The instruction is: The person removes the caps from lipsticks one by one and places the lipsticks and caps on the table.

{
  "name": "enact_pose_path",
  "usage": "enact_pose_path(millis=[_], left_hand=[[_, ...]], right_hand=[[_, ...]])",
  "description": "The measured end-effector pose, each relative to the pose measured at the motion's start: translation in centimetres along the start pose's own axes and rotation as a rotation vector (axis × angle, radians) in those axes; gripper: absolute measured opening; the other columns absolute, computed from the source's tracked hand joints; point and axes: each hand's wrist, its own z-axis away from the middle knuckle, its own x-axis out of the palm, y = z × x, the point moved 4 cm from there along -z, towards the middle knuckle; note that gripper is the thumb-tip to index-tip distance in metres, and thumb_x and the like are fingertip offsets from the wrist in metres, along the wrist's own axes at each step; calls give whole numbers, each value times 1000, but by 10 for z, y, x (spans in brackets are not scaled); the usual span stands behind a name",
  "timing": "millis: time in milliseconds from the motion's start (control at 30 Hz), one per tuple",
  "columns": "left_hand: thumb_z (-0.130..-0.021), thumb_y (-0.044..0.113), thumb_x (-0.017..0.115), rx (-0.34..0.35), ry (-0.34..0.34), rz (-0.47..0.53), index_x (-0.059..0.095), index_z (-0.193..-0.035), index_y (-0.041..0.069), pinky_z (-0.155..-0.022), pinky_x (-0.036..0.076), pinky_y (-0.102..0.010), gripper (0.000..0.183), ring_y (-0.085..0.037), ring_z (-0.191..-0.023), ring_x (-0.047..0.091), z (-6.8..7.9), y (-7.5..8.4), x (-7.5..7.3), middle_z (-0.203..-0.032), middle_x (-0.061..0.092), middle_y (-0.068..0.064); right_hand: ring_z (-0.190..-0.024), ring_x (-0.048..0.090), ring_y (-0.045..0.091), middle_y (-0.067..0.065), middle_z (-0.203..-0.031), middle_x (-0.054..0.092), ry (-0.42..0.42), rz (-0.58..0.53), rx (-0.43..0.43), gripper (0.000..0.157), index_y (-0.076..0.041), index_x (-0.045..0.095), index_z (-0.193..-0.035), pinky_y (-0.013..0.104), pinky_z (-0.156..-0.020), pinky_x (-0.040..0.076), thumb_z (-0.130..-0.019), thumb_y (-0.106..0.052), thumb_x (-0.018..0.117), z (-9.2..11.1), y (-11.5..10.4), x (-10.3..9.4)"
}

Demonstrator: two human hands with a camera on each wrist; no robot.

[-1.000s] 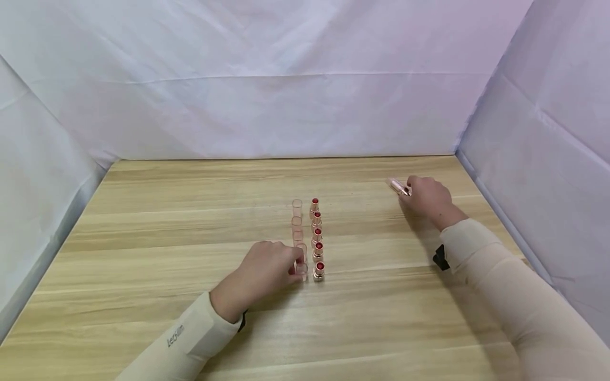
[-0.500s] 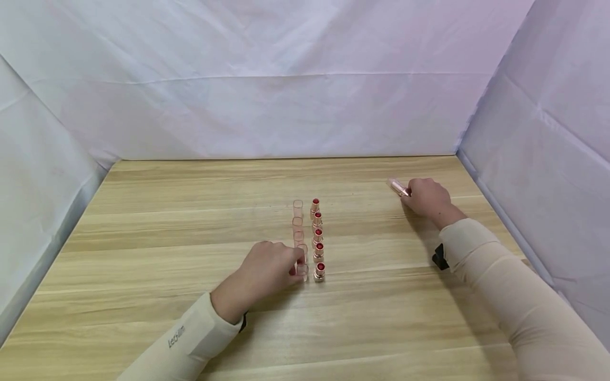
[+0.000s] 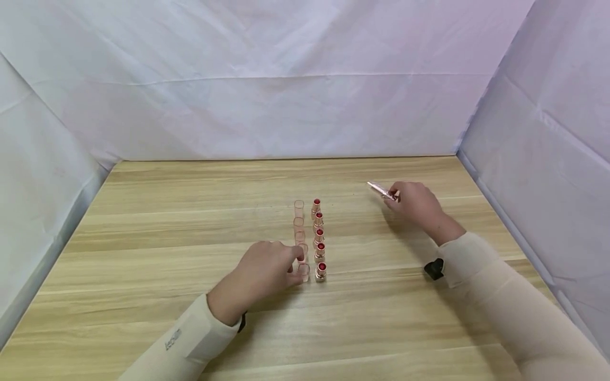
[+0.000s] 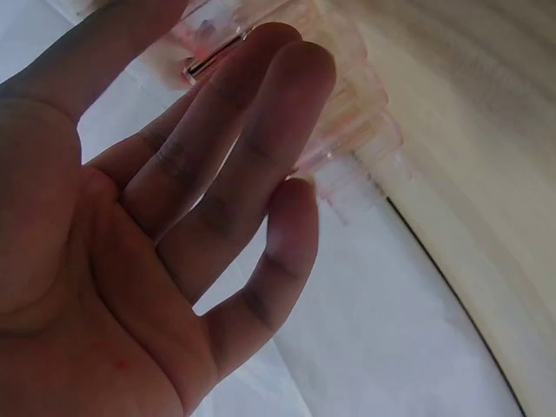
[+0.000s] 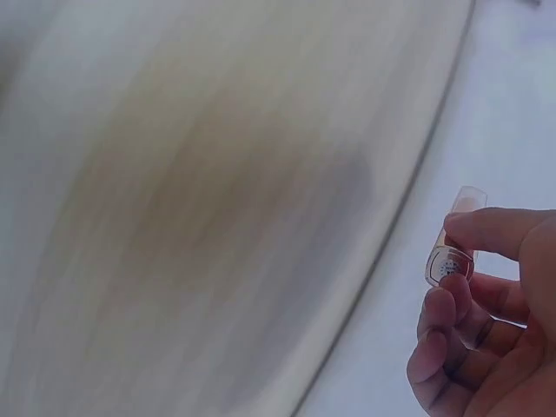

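Note:
My right hand [image 3: 416, 206] pinches a capped lipstick [image 3: 379, 189] above the right part of the table. The right wrist view shows the clear cap [image 5: 472, 198] of that lipstick and a round label on its base, between thumb and fingers. On the left, my left hand [image 3: 267, 267] has thumb and index finger spread beside the nearest clear cap [image 3: 304, 272] of a row. Its fingers [image 4: 282, 113] look relaxed in the left wrist view. Right of these caps, several uncapped red lipsticks stand upright in a line, the nearest lipstick [image 3: 321, 272] level with the nearest cap.
The clear caps run away from me, the farthest cap [image 3: 298, 207] beside the farthest lipstick [image 3: 316, 207]. Everything stands on a wood-grain table [image 3: 167, 211]. White cloth [image 3: 286, 116] closes off the back, and more hangs at both sides.
My right hand has moved left with the capped lipstick, lifting it from the table. My left hand has stayed by the nearest cap, its thumb and index finger slightly wider apart.

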Motion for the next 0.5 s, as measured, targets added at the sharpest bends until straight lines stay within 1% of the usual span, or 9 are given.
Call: enact_pose_path(millis=[67, 200, 300, 367, 400, 500], left_hand=[[-78, 31, 84, -10, -12, 0, 73, -95, 19, -56, 44, -29, 24, -7, -56, 51, 1, -1, -2, -60, 59, 12], [-77, 33, 86, -8, -26, -2, 74, -97, 19, -58, 47, -30, 28, -8, -58, 58, 2, -2, -8, -65, 66, 9], [-79, 41, 83, 3, -16, 12, 73, -100, 19, -61, 49, -30, 32, -8, -62, 62, 5, -2, -14, -70, 70, 9], [-80, 47, 80, 7, 22, 22, 72, -99, 19, -62, 49, -30, 35, -7, -62, 62, 6, -2, -21, -72, 70, 9], [-81, 49, 79, 11, 54, 25, 72, -99, 18, -62, 49, -30, 36, -6, -63, 62, 7, -2, -25, -73, 71, 8], [-84, 52, 76, 12, 185, 25, 70, -98, 19, -66, 50, -31, 37, -6, -63, 60, 8, -1, -35, -77, 70, 9]], right_hand=[[-57, 52, 17, 10, -78, 68, 1, -29, -29, 24, -1, 70, -102, 29, -50, 40, -95, -23, 65, 6, -13, -1], [-58, 52, 15, 6, -75, 66, -12, -117, -79, 20, -6, 70, -102, 28, -51, 42, -94, -24, 68, 21, -41, -2], [-60, 52, 14, 3, -76, 65, -19, -161, -118, 17, -9, 71, -102, 27, -51, 43, -93, -23, 70, 33, -62, -3], [-62, 53, 13, 1, -76, 65, -12, -169, -150, 16, -10, 71, -102, 26, -51, 44, -93, -23, 71, 40, -75, -4], [-62, 53, 13, 0, -76, 65, -9, -167, -168, 16, -11, 71, -102, 26, -52, 44, -92, -24, 72, 44, -81, -4], [-63, 53, 11, -3, -76, 64, 14, -155, -230, 14, -12, 72, -100, 25, -53, 45, -91, -23, 73, 53, -97, -3]])
